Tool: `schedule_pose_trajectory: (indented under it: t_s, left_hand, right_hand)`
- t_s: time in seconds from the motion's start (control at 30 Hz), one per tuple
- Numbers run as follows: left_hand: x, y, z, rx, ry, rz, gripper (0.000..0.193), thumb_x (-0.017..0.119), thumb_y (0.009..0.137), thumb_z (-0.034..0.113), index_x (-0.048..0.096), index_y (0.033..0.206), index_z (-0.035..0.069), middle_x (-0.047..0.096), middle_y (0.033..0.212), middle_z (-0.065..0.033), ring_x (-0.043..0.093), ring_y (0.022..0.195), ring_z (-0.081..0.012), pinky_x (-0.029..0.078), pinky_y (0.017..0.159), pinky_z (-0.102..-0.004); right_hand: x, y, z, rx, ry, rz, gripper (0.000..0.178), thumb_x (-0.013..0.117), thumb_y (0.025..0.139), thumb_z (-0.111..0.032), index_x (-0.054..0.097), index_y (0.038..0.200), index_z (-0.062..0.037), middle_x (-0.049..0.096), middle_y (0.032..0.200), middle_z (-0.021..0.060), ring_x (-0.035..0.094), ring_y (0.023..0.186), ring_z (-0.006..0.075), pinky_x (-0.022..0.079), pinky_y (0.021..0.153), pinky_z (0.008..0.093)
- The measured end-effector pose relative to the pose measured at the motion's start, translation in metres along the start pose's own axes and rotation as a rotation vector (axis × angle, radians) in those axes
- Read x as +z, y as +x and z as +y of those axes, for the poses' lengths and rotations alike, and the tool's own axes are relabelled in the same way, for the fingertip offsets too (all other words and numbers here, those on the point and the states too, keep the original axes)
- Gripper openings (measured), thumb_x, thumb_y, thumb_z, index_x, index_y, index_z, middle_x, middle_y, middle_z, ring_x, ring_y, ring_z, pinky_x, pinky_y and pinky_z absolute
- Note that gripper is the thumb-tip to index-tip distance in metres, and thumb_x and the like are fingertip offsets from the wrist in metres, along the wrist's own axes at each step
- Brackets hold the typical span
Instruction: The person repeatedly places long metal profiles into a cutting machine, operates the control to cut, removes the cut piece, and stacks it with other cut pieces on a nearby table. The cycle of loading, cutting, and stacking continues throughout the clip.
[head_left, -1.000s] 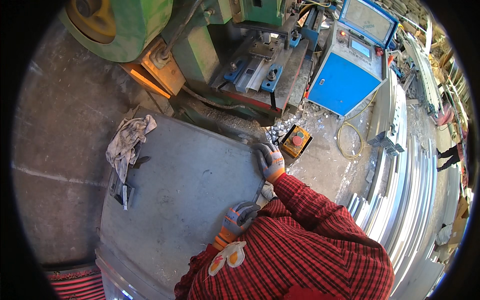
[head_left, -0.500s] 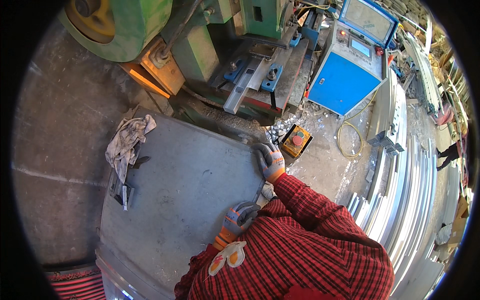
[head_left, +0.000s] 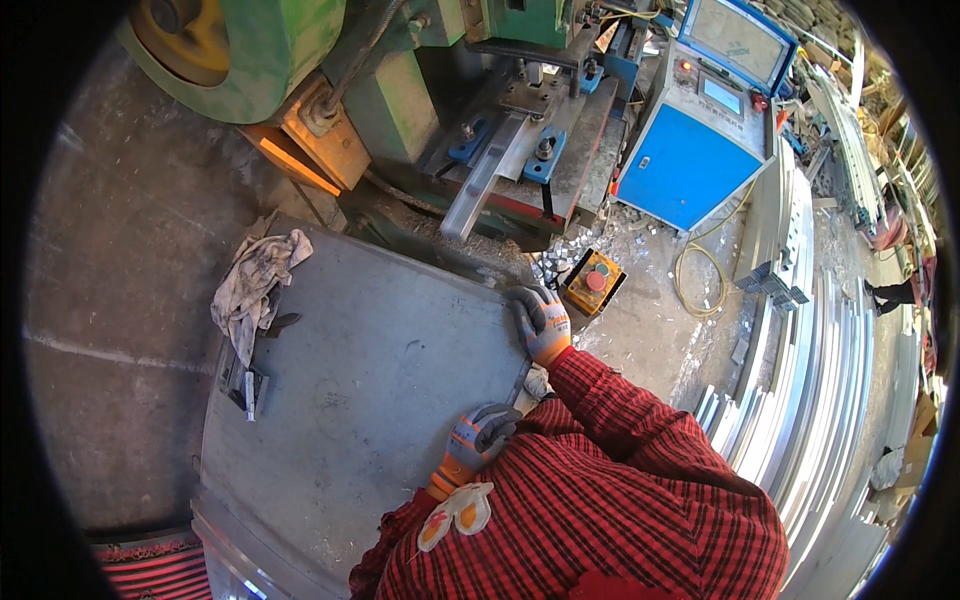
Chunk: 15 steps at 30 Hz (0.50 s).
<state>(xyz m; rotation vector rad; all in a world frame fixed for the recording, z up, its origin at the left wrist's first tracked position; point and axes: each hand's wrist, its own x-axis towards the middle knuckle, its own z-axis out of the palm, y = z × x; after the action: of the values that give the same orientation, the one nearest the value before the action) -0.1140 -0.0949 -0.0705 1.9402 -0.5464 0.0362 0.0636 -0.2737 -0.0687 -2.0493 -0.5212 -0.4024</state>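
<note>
My left hand (head_left: 478, 440), in a grey and orange work glove, rests on the near right part of the grey metal table (head_left: 340, 400), close to my body, fingers curled in. At the table's far right corner lies my right hand (head_left: 540, 322), gloved alike, its fingers bent against the edge. Nothing shows in either hand, though the palms are hidden. Beside the right hand is a yellow control box (head_left: 594, 283) with a red and a green button. Beyond the table, a silver metal profile (head_left: 482, 190) sticks out toward me from the die of a green press (head_left: 395, 105).
A dirty rag (head_left: 255, 280) and a small metal piece (head_left: 250, 392) lie at the table's left. A blue control cabinet (head_left: 680, 160) stands far right, with a yellow hose (head_left: 700, 290) on the floor. Long metal profiles (head_left: 810, 380) are stacked at right; metal scraps litter the floor.
The press's upper part has risen above the die. The profile has shifted toward me, and its visible cut-outs are gone from view. Both hands have stayed still.
</note>
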Motion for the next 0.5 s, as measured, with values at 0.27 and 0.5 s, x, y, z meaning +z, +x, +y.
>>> schedule_pose_trajectory:
  t_s: [0.27,0.5]
  left_hand:
    - [-0.0011,0.0021,0.0058,-0.026,0.017,-0.004,0.028,0.068,0.085,0.008,0.068,0.112,0.004,0.069,0.113,-0.0153,0.067,0.097,-0.0349,0.054,0.084,-0.0423]
    - [-0.0011,0.0004,0.0077,-0.043,-0.012,0.001,0.030,0.067,0.086,0.009,0.068,0.115,0.004,0.069,0.116,-0.0155,0.066,0.101,-0.0344,0.054,0.087,-0.0414]
  right_hand:
    - [-0.0015,0.0001,-0.0016,0.005,-0.004,-0.010,0.021,0.058,0.090,-0.004,0.065,0.110,-0.0057,0.065,0.107,0.0166,0.060,0.102,0.0374,0.049,0.090,0.0435]
    - [0.0009,-0.0011,0.0004,0.034,-0.001,-0.021,0.020,0.060,0.090,-0.012,0.065,0.110,-0.0073,0.066,0.106,0.0136,0.059,0.104,0.0350,0.046,0.092,0.0445]
